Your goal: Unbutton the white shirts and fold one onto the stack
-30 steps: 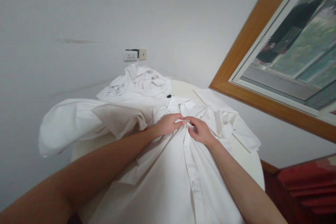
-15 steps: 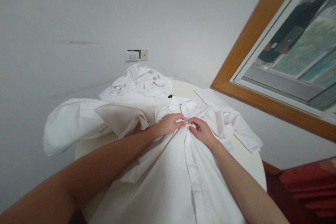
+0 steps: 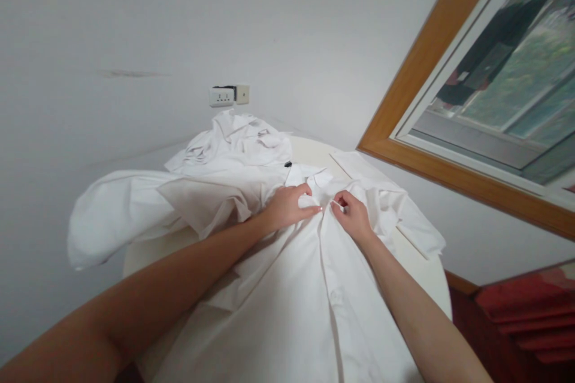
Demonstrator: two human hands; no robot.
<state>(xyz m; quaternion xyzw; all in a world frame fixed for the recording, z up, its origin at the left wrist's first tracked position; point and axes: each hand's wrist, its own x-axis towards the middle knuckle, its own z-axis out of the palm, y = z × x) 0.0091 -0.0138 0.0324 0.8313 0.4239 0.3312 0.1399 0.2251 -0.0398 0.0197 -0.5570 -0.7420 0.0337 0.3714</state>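
A white button-up shirt (image 3: 314,293) lies front-up on a round white table (image 3: 426,275), its collar toward the wall. My left hand (image 3: 287,206) rests on the shirt's upper placket just below the collar, fingers curled and pinching the fabric. My right hand (image 3: 353,215) pinches the opposite edge of the placket, thumb and forefinger together. The two hands sit a few centimetres apart at the top of the button line.
More white garments (image 3: 238,140) are heaped at the table's far side. A wall socket (image 3: 222,96) is on the grey wall behind. A wood-framed window (image 3: 449,149) runs along the right. Red fabric (image 3: 525,317) lies low at the right.
Both hands have shifted slightly up the placket toward the collar and moved a little apart; before, their fingertips were touching at one point.
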